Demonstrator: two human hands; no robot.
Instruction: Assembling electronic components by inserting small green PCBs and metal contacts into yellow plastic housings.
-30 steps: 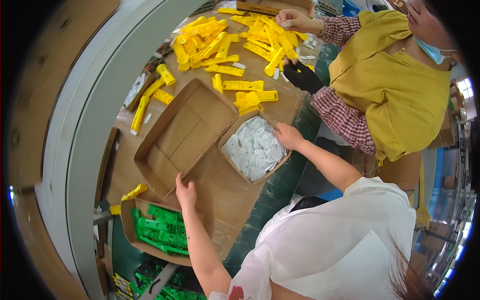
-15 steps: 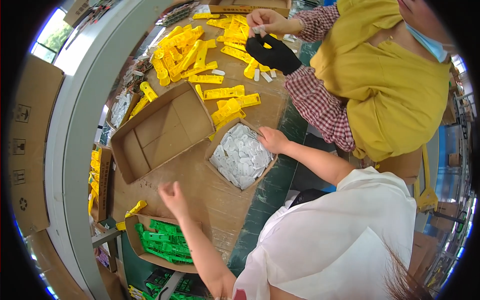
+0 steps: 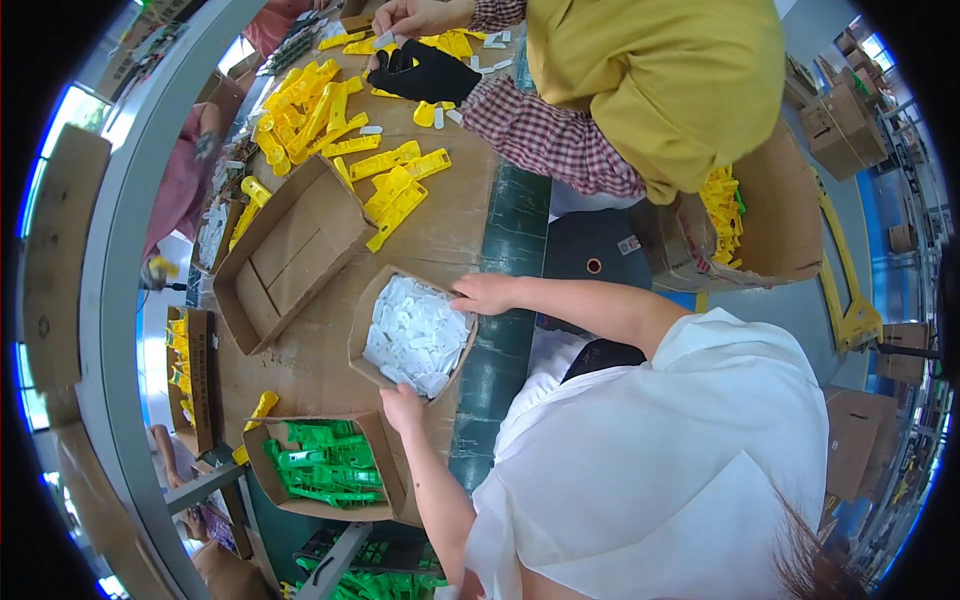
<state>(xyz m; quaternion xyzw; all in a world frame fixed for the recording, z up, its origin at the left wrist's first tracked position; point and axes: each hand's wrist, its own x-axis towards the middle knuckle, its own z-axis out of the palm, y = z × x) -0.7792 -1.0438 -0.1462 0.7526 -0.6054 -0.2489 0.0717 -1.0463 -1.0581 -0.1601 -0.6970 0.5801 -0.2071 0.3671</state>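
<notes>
A small cardboard box (image 3: 357,345) filled with flat white plastic pieces (image 3: 415,330) is between my hands on the work table. My right hand (image 3: 485,293) grips its right rim, fingers over the edge. At the near-left edge, my left hand (image 3: 403,405) holds the rim; its fingertips are partly hidden. Just beyond the box to the left lies a larger, shallow cardboard box (image 3: 290,250) with its bare bottom showing. Nearer, left of my left forearm, green plastic parts (image 3: 325,465) fill another carton (image 3: 388,460).
Yellow plastic parts (image 3: 300,110) are heaped on the table's far side. Across the corner, a co-worker's black-gloved hand (image 3: 425,75) and bare hand (image 3: 408,17) handle a white piece. A grey metal post (image 3: 105,290) rises at left. Behind the co-worker stands a large carton (image 3: 770,220).
My left hand has come across to the white-piece box and taken its rim. The box has shifted left and nearer, with my right hand still on it. The view has turned slightly.
</notes>
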